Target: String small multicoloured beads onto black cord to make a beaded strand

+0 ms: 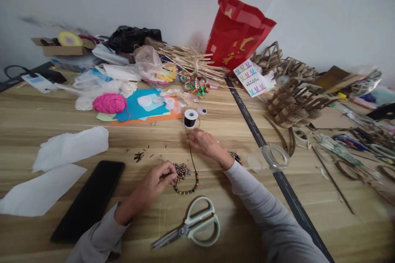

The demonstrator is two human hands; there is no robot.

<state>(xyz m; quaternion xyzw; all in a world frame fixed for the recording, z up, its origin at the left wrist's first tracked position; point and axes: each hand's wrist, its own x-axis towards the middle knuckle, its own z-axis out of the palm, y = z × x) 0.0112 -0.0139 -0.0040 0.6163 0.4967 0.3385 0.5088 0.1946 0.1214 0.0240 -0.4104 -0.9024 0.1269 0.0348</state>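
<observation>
A string of small coloured beads curves over the wooden table on a dark cord. My left hand pinches the near-left end of this string, beside a small heap of loose beads. The cord runs up from the beads to a white spool of black cord. Just in front of the spool, my right hand has its fingers closed on the cord. Another group of beads lies partly behind my right wrist. Scissors with pale handles rest nearest me.
A black phone and white paper sheets lie to the left. Pink yarn, blue paper and a red bag are farther back. Clear tape rolls and small woven baskets stand at right.
</observation>
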